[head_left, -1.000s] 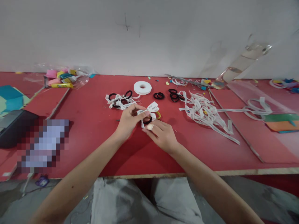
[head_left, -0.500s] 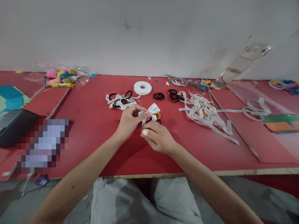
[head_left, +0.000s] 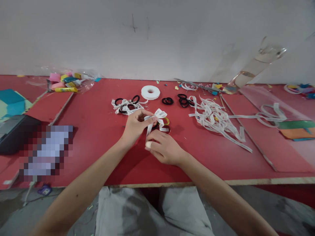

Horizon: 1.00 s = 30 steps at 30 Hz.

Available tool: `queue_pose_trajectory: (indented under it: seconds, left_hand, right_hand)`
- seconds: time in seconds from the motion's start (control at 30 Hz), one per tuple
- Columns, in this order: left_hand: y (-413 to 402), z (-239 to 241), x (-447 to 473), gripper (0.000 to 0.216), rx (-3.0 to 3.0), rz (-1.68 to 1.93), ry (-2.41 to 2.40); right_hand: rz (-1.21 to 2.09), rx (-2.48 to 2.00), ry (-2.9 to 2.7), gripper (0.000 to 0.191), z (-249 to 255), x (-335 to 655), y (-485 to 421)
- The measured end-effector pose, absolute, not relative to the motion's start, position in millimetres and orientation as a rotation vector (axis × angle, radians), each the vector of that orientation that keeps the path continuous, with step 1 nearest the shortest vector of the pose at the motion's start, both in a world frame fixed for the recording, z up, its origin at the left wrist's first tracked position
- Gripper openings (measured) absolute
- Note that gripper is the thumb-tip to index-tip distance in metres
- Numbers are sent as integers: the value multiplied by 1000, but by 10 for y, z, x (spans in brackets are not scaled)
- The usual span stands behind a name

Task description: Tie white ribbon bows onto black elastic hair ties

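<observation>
We see the left hand [head_left: 135, 127] pinching the looped ribbon [head_left: 161, 114]; from that grip its tail runs nearward to the right hand [head_left: 165, 147], pinched there too.

Craft workspace | red worktable [head_left: 98, 111] | ribbon heap [head_left: 220, 118] | white roll [head_left: 155, 93]
</observation>
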<state>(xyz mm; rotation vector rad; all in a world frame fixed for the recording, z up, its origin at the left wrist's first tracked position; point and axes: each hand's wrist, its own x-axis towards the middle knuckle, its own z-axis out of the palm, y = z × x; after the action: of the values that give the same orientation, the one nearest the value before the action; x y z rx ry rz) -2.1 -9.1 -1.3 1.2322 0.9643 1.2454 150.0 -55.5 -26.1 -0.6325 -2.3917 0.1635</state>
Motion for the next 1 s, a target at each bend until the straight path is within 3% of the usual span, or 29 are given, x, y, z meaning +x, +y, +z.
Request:
queue_pose_trajectory:
  seconds: [0.77,0.93,1.0]
  left_hand:
    - [-85,4,-29,28,1268,1192,934]
    - [-61,16,-53,28,1364,1135,858]
    - [-52,28,-65,28,1415,1079,841]
  right_hand:
    - [213,-573,-2475,9,-248,1468,-565]
    - [121,-532,-2123,2,-187,1557,-573]
    - [20,-660,-1863,10,-159,1614,-564]
